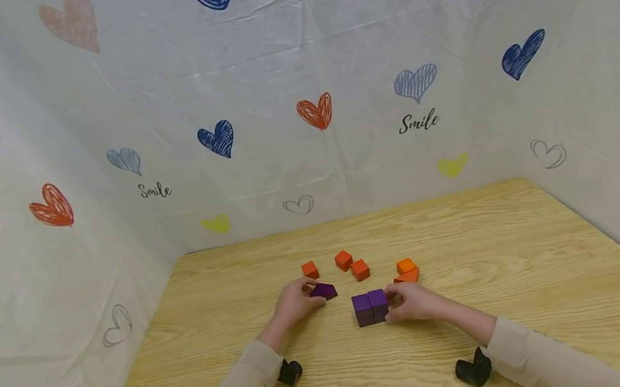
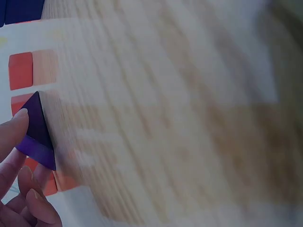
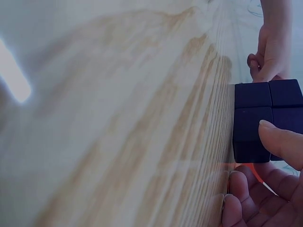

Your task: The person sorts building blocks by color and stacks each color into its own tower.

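My left hand pinches a purple triangular block between thumb and fingers, left of the purple cubes. The left wrist view shows the thumb across a dark face of this triangular block. My right hand grips the right side of a block of purple cubes, two wide and two high, standing on the table. Up close in the right wrist view, the thumb presses the near face of the cubes while the fingers curl behind, partly hidden.
Beyond the hands, three red-orange cubes lie on the wooden table: one cube apart, another close to the third. An orange cube and an orange triangular block lie behind the right hand. A heart-printed curtain stands behind the table.
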Motion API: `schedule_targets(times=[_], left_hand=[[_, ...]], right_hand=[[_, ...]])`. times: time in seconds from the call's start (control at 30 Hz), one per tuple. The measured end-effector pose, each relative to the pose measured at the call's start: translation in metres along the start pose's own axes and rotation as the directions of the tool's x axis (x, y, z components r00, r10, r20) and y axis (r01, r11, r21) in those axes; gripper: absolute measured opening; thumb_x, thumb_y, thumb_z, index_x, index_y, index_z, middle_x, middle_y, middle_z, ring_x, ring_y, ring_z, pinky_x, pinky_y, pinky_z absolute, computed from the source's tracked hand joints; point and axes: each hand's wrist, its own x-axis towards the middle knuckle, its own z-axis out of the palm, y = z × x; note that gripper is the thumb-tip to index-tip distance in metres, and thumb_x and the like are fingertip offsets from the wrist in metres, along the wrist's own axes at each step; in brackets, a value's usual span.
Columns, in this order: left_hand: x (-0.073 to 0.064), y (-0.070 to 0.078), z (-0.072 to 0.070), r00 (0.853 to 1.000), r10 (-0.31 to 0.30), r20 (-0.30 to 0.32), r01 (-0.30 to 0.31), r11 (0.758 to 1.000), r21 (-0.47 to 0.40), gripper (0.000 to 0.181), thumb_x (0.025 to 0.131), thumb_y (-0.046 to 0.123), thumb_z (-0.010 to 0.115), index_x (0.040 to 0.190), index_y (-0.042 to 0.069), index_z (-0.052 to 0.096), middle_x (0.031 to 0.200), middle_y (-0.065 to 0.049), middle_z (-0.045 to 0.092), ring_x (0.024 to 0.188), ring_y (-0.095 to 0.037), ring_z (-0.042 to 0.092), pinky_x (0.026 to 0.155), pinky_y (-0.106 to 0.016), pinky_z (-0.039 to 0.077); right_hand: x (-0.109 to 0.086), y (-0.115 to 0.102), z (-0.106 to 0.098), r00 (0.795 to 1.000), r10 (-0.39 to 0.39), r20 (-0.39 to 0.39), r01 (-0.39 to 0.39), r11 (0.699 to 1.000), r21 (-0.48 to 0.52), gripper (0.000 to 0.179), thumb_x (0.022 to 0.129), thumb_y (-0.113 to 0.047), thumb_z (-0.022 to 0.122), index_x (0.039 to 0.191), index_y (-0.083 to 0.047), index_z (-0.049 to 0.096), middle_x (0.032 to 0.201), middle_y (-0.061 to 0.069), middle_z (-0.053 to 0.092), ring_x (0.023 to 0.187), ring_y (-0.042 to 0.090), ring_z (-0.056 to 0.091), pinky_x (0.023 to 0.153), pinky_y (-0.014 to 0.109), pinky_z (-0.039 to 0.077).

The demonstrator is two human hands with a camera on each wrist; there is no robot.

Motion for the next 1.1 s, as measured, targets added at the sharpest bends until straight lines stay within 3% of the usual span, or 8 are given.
schedule_targets(times=[0.33,0.47,0.6,0.8,1.1], left_hand=[[0.001,0.0,0.005,1.0,0.008,-0.019,-0.007,0.998,0.056,0.037,0.078,0.021,0.073,0.109,0.006,0.061,0.102,-0.01,0.064,0.092,-0.024,0.058,0.08,-0.04,0.046],[0.001,0.004,0.004,1.0,0.005,-0.021,-0.004,0.999,0.038,0.036,0.078,0.021,0.073,0.109,0.007,0.061,0.102,-0.01,0.064,0.088,-0.023,0.059,0.072,-0.035,0.049],[-0.001,0.014,0.0,1.0,0.009,-0.022,-0.009,1.0,0.02,0.036,0.079,0.022,0.072,0.11,0.008,0.061,0.102,-0.009,0.063,0.09,-0.024,0.059,0.072,-0.035,0.049],[-0.006,0.032,-0.007,0.997,0.078,-0.024,-0.078,0.997,0.0,0.035,0.079,0.024,0.072,0.109,0.009,0.062,0.101,-0.008,0.064,0.1,-0.028,0.057,0.083,-0.042,0.046],[-0.016,0.058,-0.013,0.987,0.159,-0.018,-0.159,0.987,-0.021,0.034,0.078,0.026,0.073,0.107,0.011,0.062,0.097,-0.006,0.065,0.101,-0.03,0.057,0.078,-0.04,0.046]], right_hand=[[0.0,-0.001,0.001,1.0,0.014,0.001,-0.014,1.0,0.011,0.041,0.074,-0.018,0.075,0.107,0.001,0.059,0.098,0.007,0.064,0.09,0.022,0.058,0.078,0.04,0.047],[0.0,-0.001,0.001,1.0,0.016,0.001,-0.016,1.0,0.006,0.042,0.075,-0.019,0.075,0.107,0.001,0.059,0.098,0.007,0.063,0.089,0.021,0.058,0.077,0.037,0.047],[0.001,0.0,0.001,1.0,0.013,0.005,-0.013,1.0,0.019,0.042,0.075,-0.019,0.075,0.108,0.001,0.059,0.099,0.006,0.063,0.09,0.02,0.057,0.077,0.037,0.047],[0.001,0.0,-0.001,1.0,0.004,0.001,-0.004,0.999,0.036,0.042,0.075,-0.018,0.075,0.109,-0.001,0.058,0.098,0.004,0.06,0.089,0.019,0.055,0.077,0.036,0.047],[0.0,0.0,-0.001,1.0,-0.009,0.0,0.009,0.999,0.043,0.041,0.075,-0.019,0.075,0.107,-0.001,0.057,0.097,0.004,0.059,0.087,0.018,0.054,0.075,0.034,0.046]])
